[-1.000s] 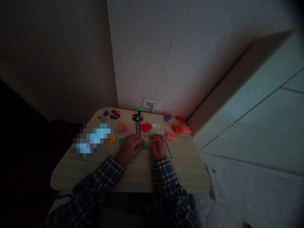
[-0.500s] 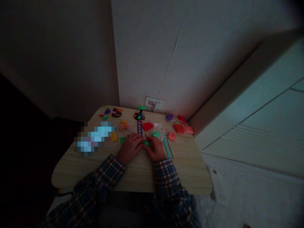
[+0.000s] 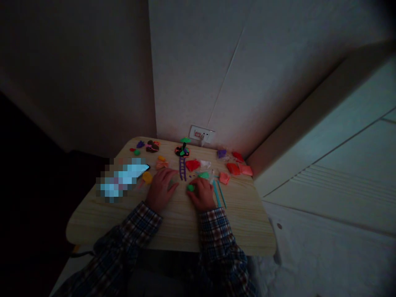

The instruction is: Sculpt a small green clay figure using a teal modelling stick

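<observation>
The right hand (image 3: 203, 194) has a narrow grip, holding a green lump (image 3: 191, 187) near the purple ladder (image 3: 182, 169); whether it touches the counter (image 3: 173, 231) is unclear; the left hand (image 3: 160, 190) has a wide grip, its underside hidden; pixel blocks mask the phone (image 3: 144, 169).

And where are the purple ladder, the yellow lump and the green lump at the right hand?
Purple ladder (image 3: 182, 168): head view, middle rungs.
Yellow lump (image 3: 147, 177): head view, centre.
Green lump (image 3: 191, 187): head view, visible middle.
</observation>
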`<action>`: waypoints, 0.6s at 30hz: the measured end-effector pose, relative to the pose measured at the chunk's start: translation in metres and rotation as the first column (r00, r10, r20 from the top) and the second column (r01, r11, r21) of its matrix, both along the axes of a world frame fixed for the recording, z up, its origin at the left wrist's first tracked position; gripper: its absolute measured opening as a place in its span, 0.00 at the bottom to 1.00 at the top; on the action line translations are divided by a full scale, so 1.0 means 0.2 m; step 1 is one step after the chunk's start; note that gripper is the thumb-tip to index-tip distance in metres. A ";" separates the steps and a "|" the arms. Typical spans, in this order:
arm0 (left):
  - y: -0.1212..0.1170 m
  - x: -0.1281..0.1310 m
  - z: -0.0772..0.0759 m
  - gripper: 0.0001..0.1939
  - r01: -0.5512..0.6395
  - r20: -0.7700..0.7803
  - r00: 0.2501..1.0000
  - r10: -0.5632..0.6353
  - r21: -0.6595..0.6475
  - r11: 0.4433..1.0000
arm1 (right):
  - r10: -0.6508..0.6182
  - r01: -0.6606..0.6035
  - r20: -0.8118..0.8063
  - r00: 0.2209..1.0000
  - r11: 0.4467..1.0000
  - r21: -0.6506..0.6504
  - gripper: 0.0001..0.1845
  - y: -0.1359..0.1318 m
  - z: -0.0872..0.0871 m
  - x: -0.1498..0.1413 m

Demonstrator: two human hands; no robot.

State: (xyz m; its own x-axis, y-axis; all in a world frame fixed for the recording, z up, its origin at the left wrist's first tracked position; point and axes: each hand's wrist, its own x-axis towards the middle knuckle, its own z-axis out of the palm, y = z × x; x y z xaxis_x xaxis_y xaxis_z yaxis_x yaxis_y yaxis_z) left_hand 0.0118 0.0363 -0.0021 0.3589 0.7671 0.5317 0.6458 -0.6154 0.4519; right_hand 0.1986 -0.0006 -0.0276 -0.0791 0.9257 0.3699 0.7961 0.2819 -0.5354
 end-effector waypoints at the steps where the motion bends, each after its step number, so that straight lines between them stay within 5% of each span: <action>1: 0.00 -0.01 0.00 0.18 -0.028 -0.011 1.000 0.028 0.007 1.000 | -0.008 0.008 0.008 1.000 1.000 -0.001 0.15 0.00 0.00 0.00; 7: -0.03 -0.06 -0.01 0.18 -0.152 -0.090 0.985 0.149 -0.035 0.988 | -0.001 0.001 0.034 0.999 1.000 -0.006 0.19 0.00 -0.01 0.00; 18: -0.01 -0.06 -0.02 0.10 -0.107 0.005 0.994 0.108 -0.085 0.991 | 0.010 -0.010 0.030 1.000 1.000 -0.004 0.13 0.00 0.01 0.00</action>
State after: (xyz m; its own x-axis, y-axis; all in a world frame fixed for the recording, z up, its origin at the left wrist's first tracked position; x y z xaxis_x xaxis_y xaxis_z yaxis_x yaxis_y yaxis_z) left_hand -0.0005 0.0335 -0.0065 0.2670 0.8434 0.4662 0.7018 -0.5017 0.5057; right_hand 0.1977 -0.0012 -0.0260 -0.0993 0.9263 0.3634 0.8090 0.2878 -0.5126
